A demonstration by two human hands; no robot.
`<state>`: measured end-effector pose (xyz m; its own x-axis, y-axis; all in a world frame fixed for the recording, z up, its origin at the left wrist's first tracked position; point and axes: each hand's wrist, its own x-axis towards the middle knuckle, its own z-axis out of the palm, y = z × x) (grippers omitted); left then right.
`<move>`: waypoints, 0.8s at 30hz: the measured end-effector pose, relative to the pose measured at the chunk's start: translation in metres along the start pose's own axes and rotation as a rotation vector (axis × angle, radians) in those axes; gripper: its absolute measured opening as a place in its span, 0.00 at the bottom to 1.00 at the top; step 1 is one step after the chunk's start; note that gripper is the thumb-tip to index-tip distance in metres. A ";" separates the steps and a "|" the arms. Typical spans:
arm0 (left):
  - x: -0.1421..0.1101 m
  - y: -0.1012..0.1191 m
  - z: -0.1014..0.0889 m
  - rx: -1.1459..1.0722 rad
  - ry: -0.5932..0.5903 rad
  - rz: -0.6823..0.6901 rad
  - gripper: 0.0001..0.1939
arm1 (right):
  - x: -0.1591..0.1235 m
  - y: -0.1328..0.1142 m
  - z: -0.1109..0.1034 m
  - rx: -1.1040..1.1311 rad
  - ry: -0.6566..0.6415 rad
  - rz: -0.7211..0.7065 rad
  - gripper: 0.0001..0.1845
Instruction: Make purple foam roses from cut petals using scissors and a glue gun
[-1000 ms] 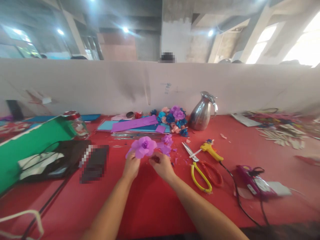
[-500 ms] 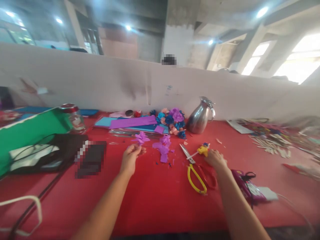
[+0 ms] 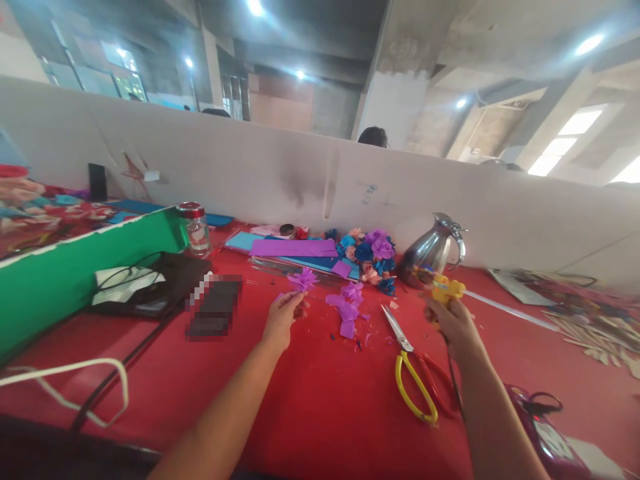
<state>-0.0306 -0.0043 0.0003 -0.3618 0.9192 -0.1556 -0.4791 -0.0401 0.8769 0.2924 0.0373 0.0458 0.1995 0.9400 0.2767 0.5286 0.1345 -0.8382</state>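
Pinched in the fingers of my left hand is a purple paper flower, its petals spread above the fingertips. My right hand is wrapped round a yellow glue gun, lifted off the table with its nozzle toward the left. A long clear glue stick juts out of its back to the right. Between my hands lie purple paper pieces and small scraps. Scissors with one yellow and one red handle rest near my right forearm, blades partly apart.
Finished paper flowers are heaped at the back beside a steel jug. Purple and blue paper sheets lie left of them. A lidded glass jar, a green box and a dark bag stand left.
My right hand has picked up the glue gun from beside the scissors and raised it. My left hand still holds the flower. The view has swung left.
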 end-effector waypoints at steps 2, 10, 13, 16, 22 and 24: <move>0.000 0.000 0.000 0.010 -0.018 0.029 0.15 | -0.013 -0.026 0.029 0.275 -0.218 -0.084 0.25; 0.000 -0.002 0.003 0.038 -0.026 0.036 0.15 | -0.066 -0.045 0.116 0.369 -0.450 -0.071 0.18; -0.001 -0.003 0.006 0.065 -0.061 0.037 0.15 | -0.072 -0.037 0.116 0.401 -0.493 -0.046 0.17; -0.002 -0.005 0.007 0.084 -0.072 0.016 0.16 | -0.071 -0.033 0.116 0.422 -0.505 -0.056 0.17; -0.006 -0.009 0.009 0.131 -0.107 0.022 0.14 | -0.071 -0.030 0.121 0.354 -0.508 -0.134 0.14; -0.007 -0.008 0.010 0.143 -0.115 0.018 0.14 | -0.071 -0.028 0.122 0.332 -0.497 -0.152 0.13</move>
<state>-0.0158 -0.0064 -0.0013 -0.2712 0.9580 -0.0932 -0.3521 -0.0087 0.9359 0.1629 0.0047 -0.0077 -0.3081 0.9257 0.2195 0.2201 0.2938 -0.9302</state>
